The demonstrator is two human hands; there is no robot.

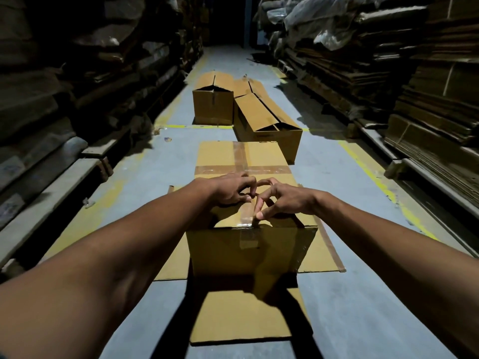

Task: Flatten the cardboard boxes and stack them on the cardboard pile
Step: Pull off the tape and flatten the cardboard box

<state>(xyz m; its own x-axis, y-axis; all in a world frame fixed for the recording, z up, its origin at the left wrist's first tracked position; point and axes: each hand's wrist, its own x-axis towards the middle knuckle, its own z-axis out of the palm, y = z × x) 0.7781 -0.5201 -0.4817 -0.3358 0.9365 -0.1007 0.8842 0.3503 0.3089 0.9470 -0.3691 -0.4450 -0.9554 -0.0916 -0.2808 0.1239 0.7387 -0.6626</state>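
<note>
At the centre of the frame, my left hand point(232, 189) presses the taped box point(252, 229) steady with curled fingers while my right hand point(281, 200) pinches the tape point(247, 216) to peel it.

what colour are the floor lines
Yellow, worn and patchy floor lines, best seen in the head view.

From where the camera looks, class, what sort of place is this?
Probably a cardboard warehouse aisle: flattened sheets stacked on both sides, yellow lines on the floor, and boxes standing in the aisle.
</note>
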